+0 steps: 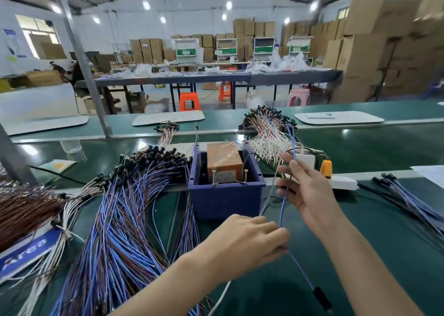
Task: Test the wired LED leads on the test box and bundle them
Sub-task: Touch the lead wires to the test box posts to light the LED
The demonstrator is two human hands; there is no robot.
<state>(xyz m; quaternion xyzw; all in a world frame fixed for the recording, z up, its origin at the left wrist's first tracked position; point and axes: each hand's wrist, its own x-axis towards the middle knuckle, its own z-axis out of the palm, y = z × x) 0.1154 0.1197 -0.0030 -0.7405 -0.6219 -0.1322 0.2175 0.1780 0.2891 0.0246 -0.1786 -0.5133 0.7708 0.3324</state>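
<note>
Left hand (247, 241) pinches a blue lead (283, 207) in front of the test box (225, 200). Right hand (307, 190) holds it higher, fingers loosely curled. Lead piles (120, 219) crowd the left; green tabletop (372, 231) opens to the right.

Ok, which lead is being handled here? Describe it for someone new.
Find the blue box mid-bench. Right of it, the right hand above and left hand below hold one blue lead. Unlike the heaped leads, it is single, its black end dangling lower right.
</note>
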